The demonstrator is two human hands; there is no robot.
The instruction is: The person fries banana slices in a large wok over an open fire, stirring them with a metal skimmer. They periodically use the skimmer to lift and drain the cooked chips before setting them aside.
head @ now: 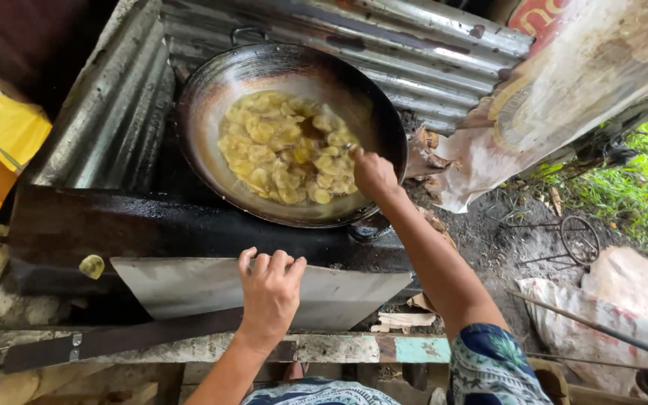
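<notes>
Over the far side of the wok (pixel 211 97), our right hand (pixel 373 174) is clenched around a thin utensil handle; its working end disappears among the yellow slices (pixel 283 146), so we cannot tell what kind it is. We judge that we are mid-stir, with the frying under way; the next move calls for a steady sweep through the oil without splashing toward the wrist. The slices float in a loose cluster just ahead of that hand, round, thin and pale gold, glistening in the oil. The wok is dark, rounded metal with a worn sheen. Nearer to us, our left hand (pixel 270 292) curls its fingers over the top edge of a flat grey metal sheet (pixel 189 289), gripping it. Corrugated iron panels (pixel 106 112), dull and ridged, stand beyond the wok.
</notes>
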